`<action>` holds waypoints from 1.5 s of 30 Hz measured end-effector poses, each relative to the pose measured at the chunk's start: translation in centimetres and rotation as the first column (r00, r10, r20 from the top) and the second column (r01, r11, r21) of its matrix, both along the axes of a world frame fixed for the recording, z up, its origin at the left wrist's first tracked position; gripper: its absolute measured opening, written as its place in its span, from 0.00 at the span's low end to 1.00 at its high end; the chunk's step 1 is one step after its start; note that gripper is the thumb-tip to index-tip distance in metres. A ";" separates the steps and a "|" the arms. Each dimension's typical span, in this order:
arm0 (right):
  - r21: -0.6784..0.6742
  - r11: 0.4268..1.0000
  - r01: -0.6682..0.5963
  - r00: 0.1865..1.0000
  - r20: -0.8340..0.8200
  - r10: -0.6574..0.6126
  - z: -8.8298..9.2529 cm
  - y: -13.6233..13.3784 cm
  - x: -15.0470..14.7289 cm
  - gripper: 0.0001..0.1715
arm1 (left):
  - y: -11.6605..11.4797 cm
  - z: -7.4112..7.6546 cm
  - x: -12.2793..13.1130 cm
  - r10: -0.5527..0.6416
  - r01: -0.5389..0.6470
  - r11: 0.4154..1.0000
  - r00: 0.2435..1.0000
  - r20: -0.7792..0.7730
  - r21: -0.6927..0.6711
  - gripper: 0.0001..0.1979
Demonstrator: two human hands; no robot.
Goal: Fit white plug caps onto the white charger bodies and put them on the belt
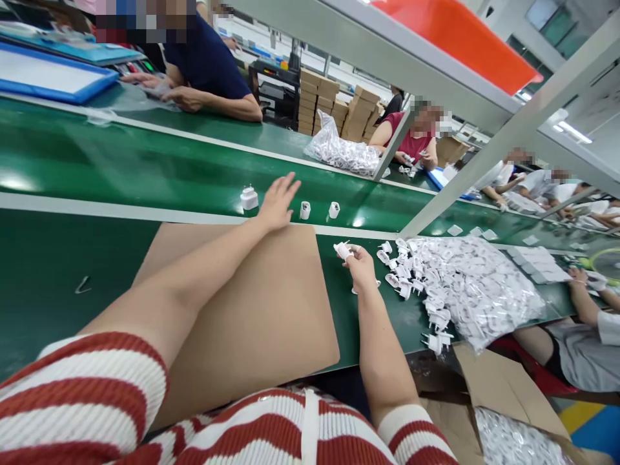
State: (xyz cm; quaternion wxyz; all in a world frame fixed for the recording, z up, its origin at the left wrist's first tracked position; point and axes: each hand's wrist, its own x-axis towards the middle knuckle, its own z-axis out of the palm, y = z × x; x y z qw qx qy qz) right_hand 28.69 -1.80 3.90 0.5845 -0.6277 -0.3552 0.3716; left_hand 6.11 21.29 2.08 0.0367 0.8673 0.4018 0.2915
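**Two hands over a green worktop, one holding, one bare**

Red-and-white striped sleeves [87, 387] fill the bottom of the view, and both bare forearms reach away from them toward twelve o'clock.

The right hand [361, 261] has its grip closed – fingertips pinched on a small white plug piece [343, 250] that juts out at the hand's ten o'clock, held just above the worktop [58, 271]. At this hand's three o'clock, near it, lies a broad heap of white plug parts [465, 284], with loose ones strewn along its near edge.

The left hand [278, 203] has its grip wide open, fingers spread and flat, holding nothing; whether the palm touches the surface cannot be told. It lies at the edge of the green belt [121, 161]. Just at its nine o'clock stands a white charger [248, 198], and at its three o'clock two small white caps [305, 210] stand side by side – none of them touched.

Under the left forearm lies a brown cardboard sheet [252, 310], flat on the worktop. Across the belt, at one o'clock, sits a clear bag of white parts [341, 152], and other people's hands work along the far side.
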 end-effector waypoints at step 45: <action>-0.191 0.849 -0.493 0.036 0.970 0.239 3.0 -1.0 -7.3 0.10 | -19.2 -2.0 -3.5 -0.080 0.338 0.800 0.879 0.470 -0.495 0.19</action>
